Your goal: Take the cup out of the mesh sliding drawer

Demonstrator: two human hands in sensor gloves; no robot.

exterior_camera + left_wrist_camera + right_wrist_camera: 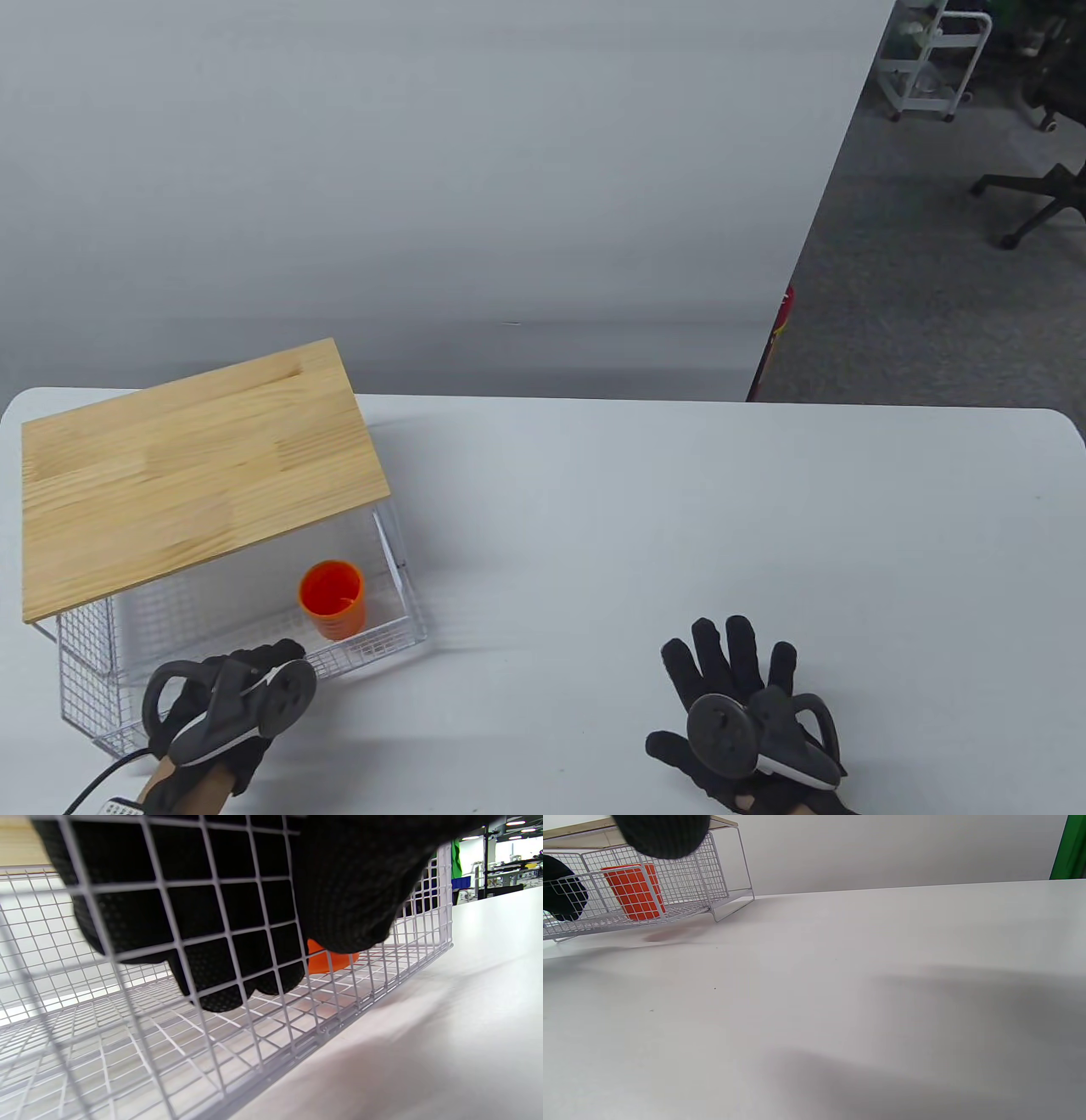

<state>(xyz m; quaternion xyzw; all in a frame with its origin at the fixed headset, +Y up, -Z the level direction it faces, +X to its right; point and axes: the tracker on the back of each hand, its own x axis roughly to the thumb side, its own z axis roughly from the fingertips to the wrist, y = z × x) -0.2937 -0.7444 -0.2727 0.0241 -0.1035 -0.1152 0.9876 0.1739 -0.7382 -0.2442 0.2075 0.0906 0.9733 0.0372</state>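
An orange cup [333, 599] stands upright in the right part of the white mesh drawer [386, 643], which is pulled out from under a wooden-topped rack [195, 471]. My left hand [254, 671] grips the drawer's front rim, fingers hooked over the mesh inside [220, 955] and thumb outside. The cup shows partly behind my fingers in the left wrist view [328, 959] and through the mesh in the right wrist view [634, 891]. My right hand [738, 671] lies flat and open on the table, fingers spread, holding nothing.
The white table [679, 526] stretches between the drawer and my right hand. A white wall panel stands behind the table. Office chairs and a cart stand on the floor at the far right.
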